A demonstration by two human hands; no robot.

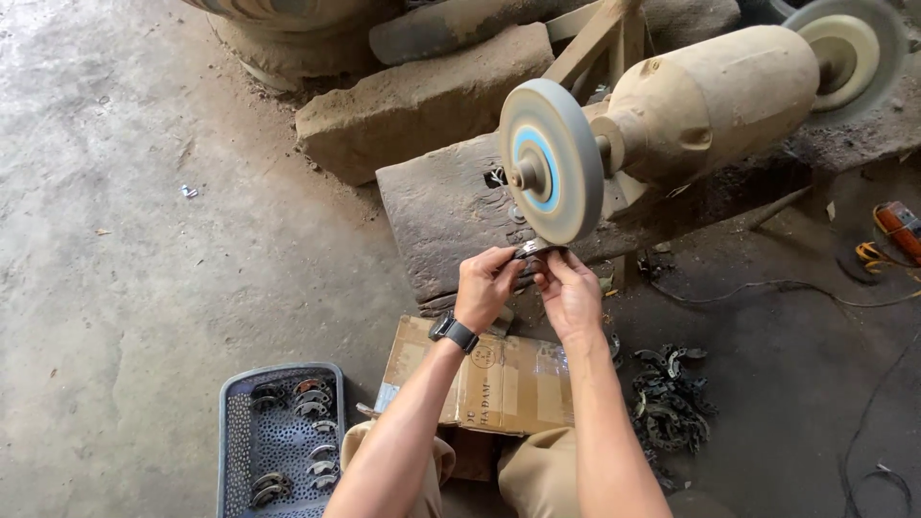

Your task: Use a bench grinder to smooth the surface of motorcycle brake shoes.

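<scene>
Metal: a small curved metal piece (pixel 533 249), bright and silvery, sits at the fingertips of both hands, pressed up against the lower rim of the near buffing wheel (pixel 550 161).
Left hand: the left hand (pixel 486 286) is curled closed, thumb and fingers pinching the piece's left end; a dark watch (pixel 454 332) is on that wrist.
Right hand: the right hand (pixel 568 294) is likewise closed, fingertips gripping the piece's right end, just beside the left hand.
Look of the piece: shiny, narrow, mostly hidden by fingers; its full shape cannot be told.
Wheels: two, one at each end of the dusty tan motor (pixel 708 100); the far wheel (pixel 848 50) is at the top right.
Basket: one grey perforated plastic basket (pixel 230 432) to the left of the knees, holding roughly ten similar shiny curved pieces (pixel 309 401).
Pile: one heap of dark curved pieces (pixel 669 399) on the floor to the right; too tangled to count.
Cardboard: one flattened box (pixel 499 379) under the forearms.
Stone blocks: two behind the machine, the nearer one (pixel 451 206) under the wheel.
</scene>
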